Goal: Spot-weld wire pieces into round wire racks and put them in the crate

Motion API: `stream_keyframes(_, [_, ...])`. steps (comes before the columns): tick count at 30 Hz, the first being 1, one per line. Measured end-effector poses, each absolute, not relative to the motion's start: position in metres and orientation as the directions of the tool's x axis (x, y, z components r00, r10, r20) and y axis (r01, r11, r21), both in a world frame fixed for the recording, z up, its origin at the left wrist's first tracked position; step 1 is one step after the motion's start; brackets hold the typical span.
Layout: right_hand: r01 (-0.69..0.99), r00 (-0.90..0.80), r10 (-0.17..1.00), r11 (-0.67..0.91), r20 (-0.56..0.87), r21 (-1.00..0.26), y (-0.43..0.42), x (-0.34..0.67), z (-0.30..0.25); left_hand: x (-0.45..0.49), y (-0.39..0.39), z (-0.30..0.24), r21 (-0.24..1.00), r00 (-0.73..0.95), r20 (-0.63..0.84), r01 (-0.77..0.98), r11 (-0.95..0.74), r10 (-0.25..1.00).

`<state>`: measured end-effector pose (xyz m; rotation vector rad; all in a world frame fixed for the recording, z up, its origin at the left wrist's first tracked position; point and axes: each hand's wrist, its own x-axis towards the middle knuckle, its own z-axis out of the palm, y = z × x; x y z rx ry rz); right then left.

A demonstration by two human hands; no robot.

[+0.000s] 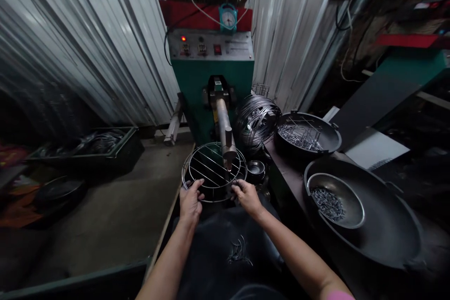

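Observation:
A round wire rack (207, 168), made of metal rings with straight bars across, is held level under the electrode arm (225, 126) of a green spot-welding machine (211, 68). My left hand (191, 199) grips the rack's near left rim, thumb on top. At the near right rim, my right hand (246, 195) is closed with thumb and finger pinched at the wire; whether a small piece is also between them is too small to tell. The electrode tip (229, 165) stands at the right part of the rack. Several short curved wires (239, 251) lie on the dark cloth over my lap.
Bundled wire rings (258, 119) stand right of the machine. Beyond them a black pan (305, 133) holds wire pieces. A large wok (390, 225) contains a metal bowl (355, 206) of short pins. At left is a green metal bin (116, 150). A teal clock (228, 18) hangs above the control panel.

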<state>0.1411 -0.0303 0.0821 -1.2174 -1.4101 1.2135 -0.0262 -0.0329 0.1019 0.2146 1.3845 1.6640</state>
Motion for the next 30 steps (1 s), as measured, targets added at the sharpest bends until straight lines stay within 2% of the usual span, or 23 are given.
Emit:
stream_keyframes(11, [0.154,-0.124,0.985,0.142,0.124,-0.978,-0.037,0.136,0.087,-0.026,-0.038,0.111,0.854,-0.596,-0.416,-0.516,0.070,0.686])
stream_keyframes(20, [0.267,-0.140,0.971,0.227,0.195,-0.937,-0.043,0.134,0.091,-0.028,-0.047,0.108,0.838,-0.596,-0.429,-0.543,0.054,0.679])
stream_keyframes(30, [0.274,-0.063,0.971,0.239,0.231,-0.932,-0.027,0.136,0.091,-0.023,-0.027,0.108,0.839,-0.582,-0.408,-0.543,0.038,0.704])
